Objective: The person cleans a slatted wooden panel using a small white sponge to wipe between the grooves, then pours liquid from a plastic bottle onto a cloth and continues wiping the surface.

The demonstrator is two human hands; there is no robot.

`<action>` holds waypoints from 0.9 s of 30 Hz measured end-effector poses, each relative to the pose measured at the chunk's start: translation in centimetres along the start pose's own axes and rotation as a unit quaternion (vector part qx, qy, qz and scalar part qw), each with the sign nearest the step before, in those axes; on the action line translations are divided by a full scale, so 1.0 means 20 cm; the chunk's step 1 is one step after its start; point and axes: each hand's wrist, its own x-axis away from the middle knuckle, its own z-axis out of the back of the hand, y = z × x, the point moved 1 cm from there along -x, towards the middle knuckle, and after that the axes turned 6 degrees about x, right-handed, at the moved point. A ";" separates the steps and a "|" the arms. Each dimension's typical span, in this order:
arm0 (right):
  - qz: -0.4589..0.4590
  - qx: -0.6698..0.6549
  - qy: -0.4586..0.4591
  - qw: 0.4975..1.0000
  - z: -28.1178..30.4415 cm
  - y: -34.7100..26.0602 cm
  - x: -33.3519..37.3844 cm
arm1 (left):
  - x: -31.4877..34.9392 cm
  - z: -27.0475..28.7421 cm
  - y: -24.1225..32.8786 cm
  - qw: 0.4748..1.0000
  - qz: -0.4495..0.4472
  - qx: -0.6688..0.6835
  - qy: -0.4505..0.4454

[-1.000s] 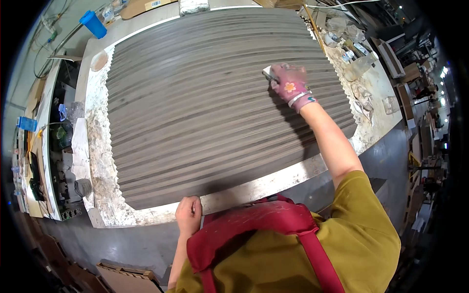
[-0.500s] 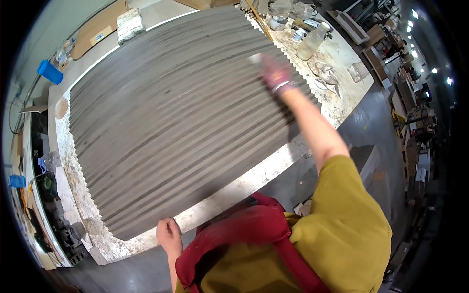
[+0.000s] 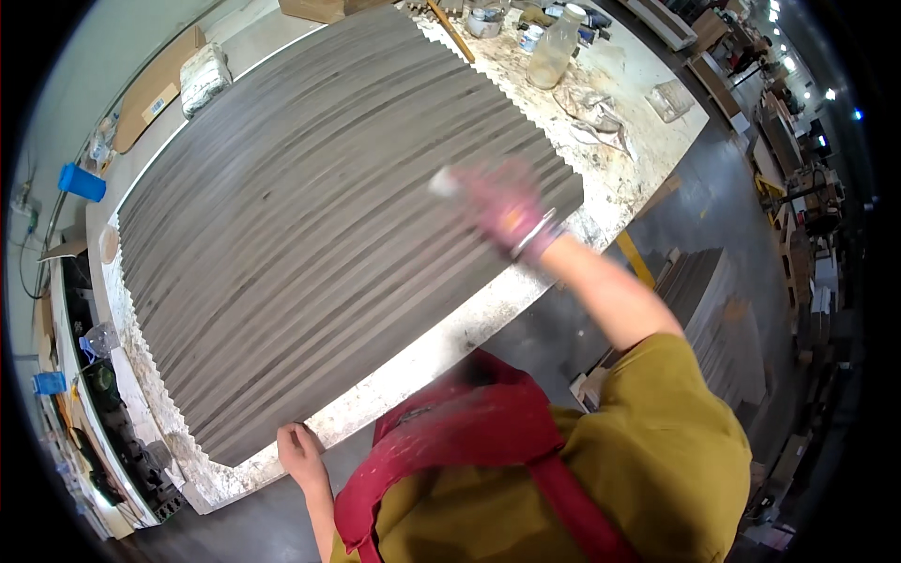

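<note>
- Gloved in pink, the right hand (image 3: 511,211) is closed around a small pale pad or block (image 3: 443,181), though motion blur hides how the fingers sit on it.
- That pad rests on the big grey ridged panel (image 3: 319,235), near the panel's right-hand end, and looks light and easy to steer with one hand.
- Bare and half curled, the left hand (image 3: 300,450) grips nothing; its fingertips press on the near edge of the workbench (image 3: 450,328), just beside the panel's lower corner.
- Judging by its many glued strips and saw-tooth ends, the panel is stiff and heavy; it would be best taken hold of along its long edges with both hands.
- Further out on the spattered bench stand a clear plastic bottle (image 3: 552,47) and some small jars (image 3: 483,21).
- By the wall lie a blue cup (image 3: 81,182) and a whitish sack (image 3: 204,77).
</note>
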 end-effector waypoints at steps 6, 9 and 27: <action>-0.168 0.059 -0.133 0.975 0.33 0.52 -0.13 | -0.01 -0.05 -0.01 0.999 -0.024 -0.012 0.026; -0.024 0.043 -0.056 0.997 0.25 0.18 -0.05 | -0.01 -0.05 0.02 0.999 -0.026 -0.023 0.029; -0.168 0.114 -0.168 0.965 0.17 0.85 -0.04 | 0.00 -0.07 0.01 0.998 -0.023 -0.018 0.048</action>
